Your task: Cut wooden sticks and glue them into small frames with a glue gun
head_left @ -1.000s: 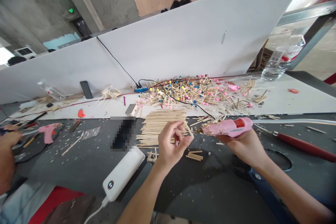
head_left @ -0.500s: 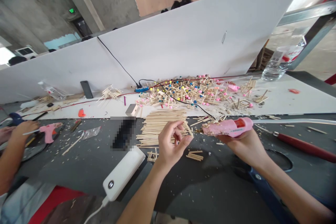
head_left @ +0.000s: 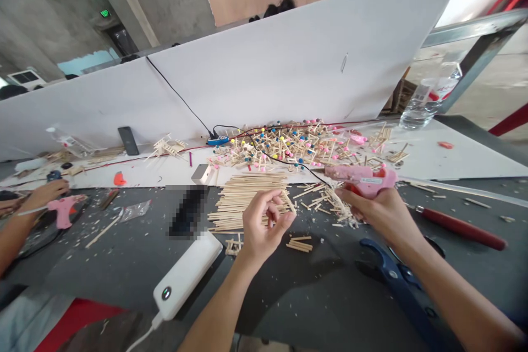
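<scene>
My left hand (head_left: pixel 264 225) hangs over the near edge of a loose pile of thin wooden sticks (head_left: pixel 247 206), with its thumb and fingers pinched on a thin wooden stick (head_left: pixel 289 203). My right hand (head_left: pixel 375 212) grips a pink hot glue gun (head_left: pixel 363 180), its nozzle pointing left toward a heap of wooden stick pieces with pink, yellow and blue beaded tips (head_left: pixel 289 147). Loose stick scraps (head_left: pixel 330 201) lie just below the nozzle.
A white power bank (head_left: pixel 186 276) lies near my left forearm, beside a blurred dark patch (head_left: pixel 188 212). A blue-handled tool (head_left: pixel 391 280) and a red-handled tool (head_left: pixel 460 228) lie on the right. At far left, a co-worker's hand (head_left: pixel 45 193) is near another pink glue gun (head_left: pixel 61 212).
My right hand has raised and turned the glue gun, its nozzle now higher and pointing left. The view has shifted slightly, showing more of the blue-handled tool. The co-worker's hand has moved.
</scene>
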